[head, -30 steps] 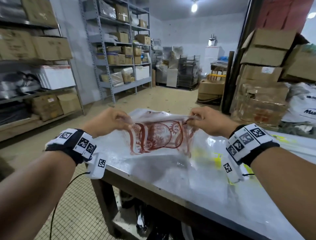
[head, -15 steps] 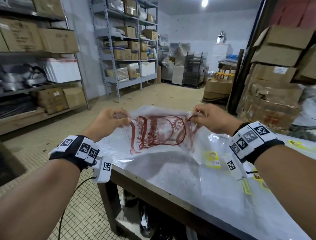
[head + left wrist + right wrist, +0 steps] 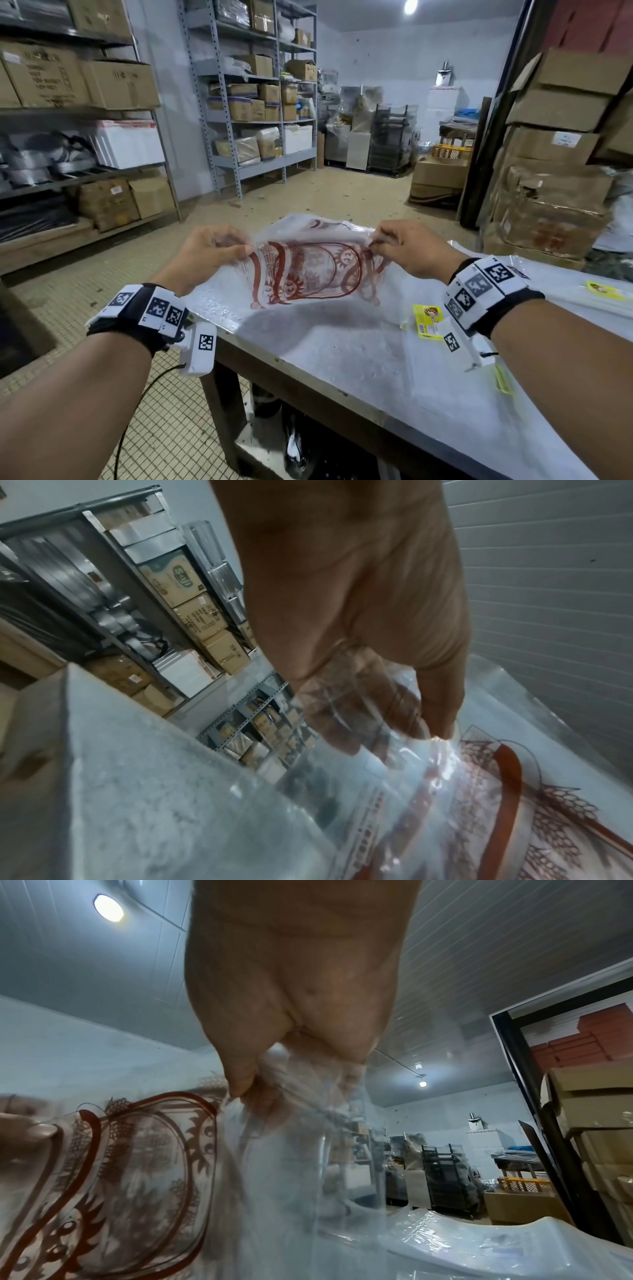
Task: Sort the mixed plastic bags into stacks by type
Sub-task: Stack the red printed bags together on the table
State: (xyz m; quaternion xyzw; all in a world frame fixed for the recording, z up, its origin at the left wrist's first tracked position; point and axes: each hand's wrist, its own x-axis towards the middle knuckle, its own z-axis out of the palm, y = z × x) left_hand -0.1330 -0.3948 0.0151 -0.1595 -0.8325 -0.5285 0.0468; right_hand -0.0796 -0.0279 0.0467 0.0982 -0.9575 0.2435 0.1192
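Left grip: left hand [image 3: 205, 250], centre left of the head view, pinches the upper left edge of the printed bag [image 3: 308, 270] between thumb and curled fingers [image 3: 373, 712].
Right grip: right hand [image 3: 407, 248], centre right of the head view, pinches the bag's upper right corner, thumb against fingers, the plastic bunched at the fingertips [image 3: 260, 1099].
Printed bag: clear plastic with a dark red ornamental print, stretched between both hands at mid-frame, held above the far end of the desk [image 3: 342, 353]; whether its lower edge touches the desk cannot be told.
Desk: pale, mottled top running from centre to lower right of the frame.
Other bags: clear bag with a yellow label [image 3: 428, 322] lies flat on the desk, right of centre, just under the right wrist; more clear plastic [image 3: 582, 294] with a yellow label lies at the right edge.
Setting: storeroom with metal shelves [image 3: 239, 102] of cardboard boxes in the upper left and stacked cartons [image 3: 561, 137] in the upper right.
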